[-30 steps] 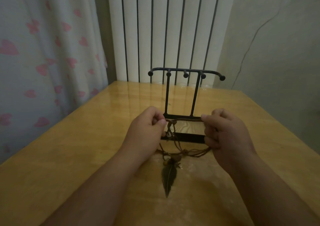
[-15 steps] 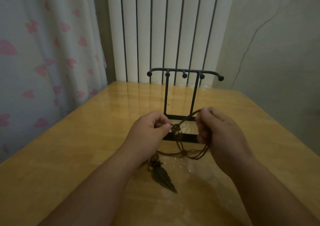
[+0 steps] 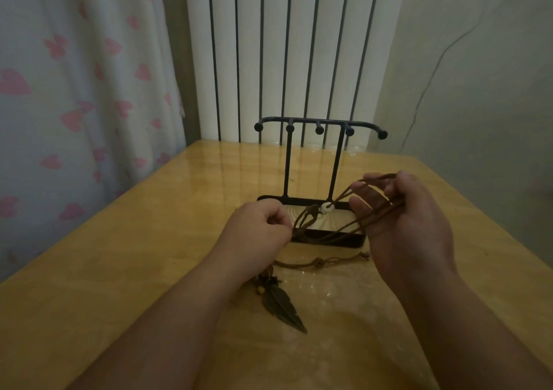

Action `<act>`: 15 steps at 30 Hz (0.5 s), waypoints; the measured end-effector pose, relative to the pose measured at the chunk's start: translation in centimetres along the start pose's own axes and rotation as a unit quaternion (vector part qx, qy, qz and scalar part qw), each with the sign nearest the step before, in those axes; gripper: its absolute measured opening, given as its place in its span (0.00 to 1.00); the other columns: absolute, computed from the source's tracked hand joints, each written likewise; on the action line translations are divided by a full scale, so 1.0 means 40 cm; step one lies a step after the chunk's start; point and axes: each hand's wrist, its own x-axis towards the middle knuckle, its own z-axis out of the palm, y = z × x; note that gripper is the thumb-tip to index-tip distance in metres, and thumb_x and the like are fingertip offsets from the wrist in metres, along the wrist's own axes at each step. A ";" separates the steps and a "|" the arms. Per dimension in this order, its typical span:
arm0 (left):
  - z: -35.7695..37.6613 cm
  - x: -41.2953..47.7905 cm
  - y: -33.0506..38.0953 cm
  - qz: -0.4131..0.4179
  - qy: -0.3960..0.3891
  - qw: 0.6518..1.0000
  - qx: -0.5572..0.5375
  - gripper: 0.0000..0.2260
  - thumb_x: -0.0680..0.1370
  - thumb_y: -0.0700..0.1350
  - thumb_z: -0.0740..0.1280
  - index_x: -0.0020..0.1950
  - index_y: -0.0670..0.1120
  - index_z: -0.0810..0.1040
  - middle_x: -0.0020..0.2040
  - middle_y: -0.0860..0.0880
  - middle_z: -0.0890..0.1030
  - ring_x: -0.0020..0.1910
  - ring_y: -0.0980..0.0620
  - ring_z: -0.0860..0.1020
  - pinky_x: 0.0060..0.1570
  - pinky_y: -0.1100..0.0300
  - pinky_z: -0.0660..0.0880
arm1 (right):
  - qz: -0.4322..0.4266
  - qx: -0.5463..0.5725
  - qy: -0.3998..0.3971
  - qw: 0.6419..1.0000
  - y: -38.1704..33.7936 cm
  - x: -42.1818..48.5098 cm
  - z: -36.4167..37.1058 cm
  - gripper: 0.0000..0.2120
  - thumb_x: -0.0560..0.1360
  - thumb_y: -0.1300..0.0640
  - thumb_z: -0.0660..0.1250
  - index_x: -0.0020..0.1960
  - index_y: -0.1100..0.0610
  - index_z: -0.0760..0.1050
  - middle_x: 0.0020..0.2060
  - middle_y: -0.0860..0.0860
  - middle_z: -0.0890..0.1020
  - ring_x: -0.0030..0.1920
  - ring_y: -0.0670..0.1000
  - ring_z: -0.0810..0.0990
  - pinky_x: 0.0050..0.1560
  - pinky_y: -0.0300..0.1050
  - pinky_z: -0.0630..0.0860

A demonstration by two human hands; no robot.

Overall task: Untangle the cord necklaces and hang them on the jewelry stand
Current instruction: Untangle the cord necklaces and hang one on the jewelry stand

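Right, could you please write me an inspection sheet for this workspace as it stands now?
Surface: glossy wooden table.
Job's things: black jewelry stand upright, hooks bare; brown cords stretched between both hands; feather pendant lying on the table.
Clutter: nothing seen.
Grippers: left hand pinches the cords; right hand has cords looped round its fingers.
Cables: thin dark line on the wall, wire or crack unclear.
Surroundings: white radiator, heart-print curtain.

A glossy wooden table [image 3: 119, 255] fills the lower view, its yellow top catching pale streaks of light near the far edge. On the left hangs a white curtain [image 3: 74, 90] dotted with pink hearts. Straight ahead, a tall white radiator [image 3: 299, 45] with dark vertical gaps. To the right, a plain wall [image 3: 493, 120], with a thin dark line [image 3: 431, 81] running down it; wire or crack, hard to tell.
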 end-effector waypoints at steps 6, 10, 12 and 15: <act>0.000 -0.001 -0.003 0.005 -0.003 1.000 -0.013 0.09 0.75 0.57 0.69 0.54 0.58 0.80 0.40 0.55 0.75 0.39 0.57 0.73 0.35 0.63 0.66 | 0.022 -0.006 -0.032 0.999 0.002 -0.008 0.002 0.14 0.83 0.54 0.55 0.41 0.57 0.69 0.41 0.58 0.84 0.37 0.52 0.83 0.37 0.46 0.80; 0.007 -0.005 -0.005 0.016 -0.008 1.000 -0.005 0.07 0.75 0.56 0.71 0.53 0.62 0.82 0.38 0.55 0.77 0.37 0.57 0.74 0.36 0.63 0.69 | 0.040 -0.009 -0.045 0.998 0.008 -0.013 0.007 0.13 0.83 0.54 0.56 0.42 0.58 0.71 0.40 0.58 0.84 0.37 0.52 0.83 0.36 0.46 0.80; 0.008 -0.005 -0.008 0.020 -0.017 0.999 -0.020 0.03 0.76 0.54 0.71 0.49 0.60 0.83 0.37 0.54 0.78 0.36 0.56 0.75 0.36 0.62 0.70 | 0.052 -0.004 -0.052 0.997 0.011 -0.013 0.006 0.13 0.83 0.54 0.56 0.42 0.58 0.71 0.39 0.57 0.83 0.37 0.52 0.82 0.36 0.47 0.80; 0.008 -0.006 -0.008 0.018 -0.022 0.998 -0.051 0.04 0.77 0.52 0.70 0.47 0.57 0.84 0.36 0.54 0.77 0.36 0.56 0.74 0.37 0.61 0.70 | 0.066 -0.036 -0.052 0.996 0.018 -0.007 -0.002 0.13 0.82 0.52 0.57 0.41 0.56 0.70 0.31 0.52 0.78 0.32 0.49 0.77 0.35 0.46 0.77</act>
